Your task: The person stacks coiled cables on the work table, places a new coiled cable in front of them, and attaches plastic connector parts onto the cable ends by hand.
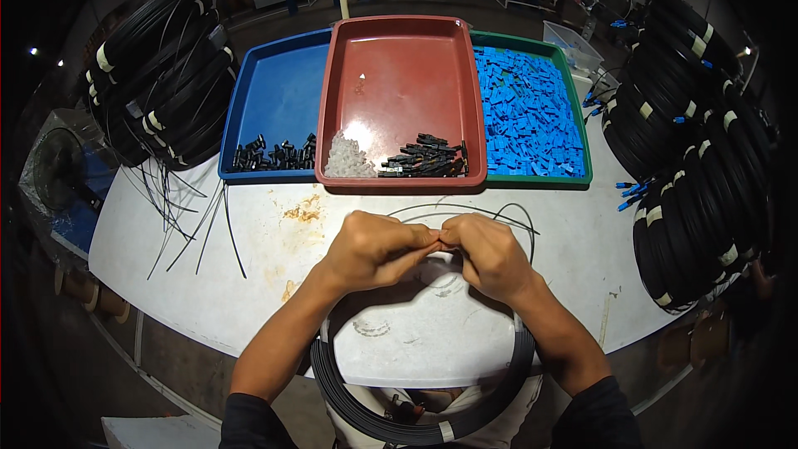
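Note:
My left hand [370,249] and my right hand [490,254] meet fingertip to fingertip above the white table, both closed in a pinch. What lies between the fingertips is too small and covered to make out. A thin black cable [517,206] loops out beyond my right hand and runs in behind its fingers. Below my hands a coil of black cable [424,432], bound with pale tape, hangs over the near table edge between my forearms.
Past my hands stand a red tray [399,75] with clear-white small pieces and black connectors, a blue tray [278,100] with black parts, and a green tray [582,158] full of blue connectors. Stacked black cable coils flank the table, left [166,75] and right [698,208]. Loose cable ends [195,233] trail leftward.

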A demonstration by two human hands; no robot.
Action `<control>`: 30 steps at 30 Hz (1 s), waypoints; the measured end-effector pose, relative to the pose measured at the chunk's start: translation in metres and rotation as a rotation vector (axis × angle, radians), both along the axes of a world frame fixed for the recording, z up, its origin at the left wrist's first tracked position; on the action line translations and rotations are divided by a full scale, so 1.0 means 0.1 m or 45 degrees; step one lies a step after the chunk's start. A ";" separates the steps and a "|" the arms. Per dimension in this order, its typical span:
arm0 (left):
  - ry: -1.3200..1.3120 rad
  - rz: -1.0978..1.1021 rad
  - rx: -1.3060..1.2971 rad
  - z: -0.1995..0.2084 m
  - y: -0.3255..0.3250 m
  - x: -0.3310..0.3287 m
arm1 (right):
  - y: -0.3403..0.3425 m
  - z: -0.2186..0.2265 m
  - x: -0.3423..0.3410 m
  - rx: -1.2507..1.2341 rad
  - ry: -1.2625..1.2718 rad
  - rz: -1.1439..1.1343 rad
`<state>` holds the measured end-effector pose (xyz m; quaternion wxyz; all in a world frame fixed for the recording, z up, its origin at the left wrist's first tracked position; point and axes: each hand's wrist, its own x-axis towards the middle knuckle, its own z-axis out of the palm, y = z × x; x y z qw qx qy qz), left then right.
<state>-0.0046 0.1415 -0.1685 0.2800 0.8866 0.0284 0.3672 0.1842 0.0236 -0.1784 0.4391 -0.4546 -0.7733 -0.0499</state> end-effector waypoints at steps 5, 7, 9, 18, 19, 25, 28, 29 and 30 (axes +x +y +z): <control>-0.128 -0.039 0.363 -0.02 0.03 -0.01 | 0.02 0.01 0.01 -0.216 0.201 0.081; -0.091 -0.018 0.083 0.01 -0.01 0.00 | 0.03 0.03 -0.01 0.094 -0.017 0.041; -0.039 0.025 -0.330 0.02 -0.04 0.01 | 0.00 0.10 -0.03 0.139 -0.088 0.025; -0.168 -0.067 0.370 0.02 0.00 0.00 | -0.02 0.06 -0.03 -0.197 0.217 0.070; -0.154 -0.059 0.205 0.00 0.01 0.01 | -0.01 0.07 -0.02 -0.097 0.124 0.070; -0.110 -0.073 0.112 -0.03 0.03 0.00 | -0.02 0.12 -0.02 0.175 -0.181 0.001; -0.153 -0.045 0.617 -0.02 0.02 0.00 | -0.03 0.04 0.00 -0.274 0.188 0.020; -0.182 -0.047 0.569 -0.02 0.03 0.00 | -0.03 0.04 -0.01 -0.260 0.162 0.016; -0.214 -0.051 0.517 -0.04 0.03 0.01 | -0.03 0.04 -0.01 -0.249 0.133 0.009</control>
